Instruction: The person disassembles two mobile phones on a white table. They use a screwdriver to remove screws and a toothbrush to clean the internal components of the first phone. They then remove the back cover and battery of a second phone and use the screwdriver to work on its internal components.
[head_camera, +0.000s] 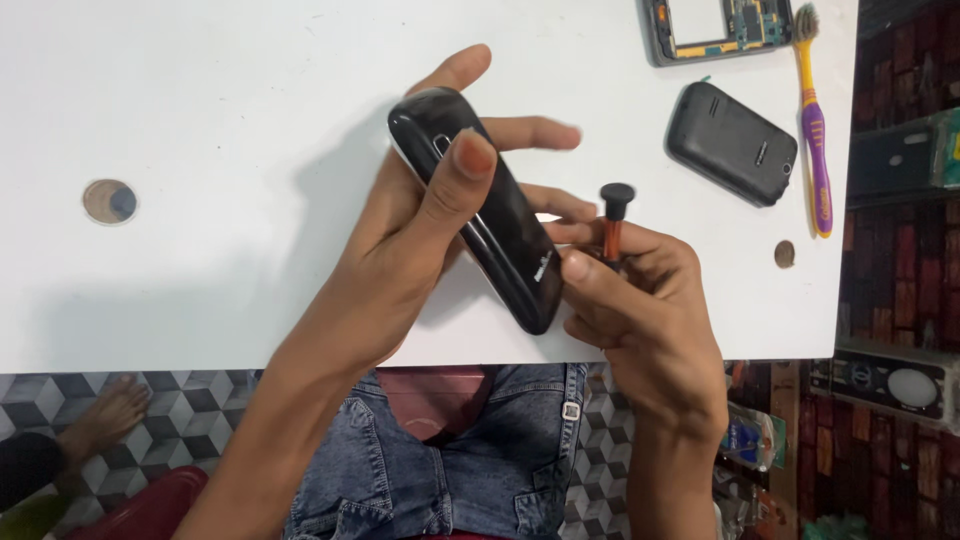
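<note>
A broad white tabletop (200, 120) fills most of the view, its near edge running above the person's blue denim lap (450, 460) and a grey-and-white cube-patterned floor (190, 410). Over the table's middle, the left hand (410, 240) grips a glossy black, rounded phone shell (485, 215) — thumb pressed across its upper face, fingers spread out behind it — and the shell slants from upper left down to lower right, lifted off the surface. The right hand (640, 310) touches the shell's lower end and pinches a small screwdriver with an orange shaft and round black cap (614, 220), held upright between thumb and fingers; the tip is hidden behind the hand. To the right, well apart from both hands, lies a matte black phone back cover (732, 143), and beside it a purple-and-yellow toothbrush (815, 130) stretches along the table. At the far edge sits an opened phone frame with bare circuit board (715, 25). A brown round disc (109, 200) lies far left; a small coin-like brown piece (784, 253) rests near the toothbrush handle.
</note>
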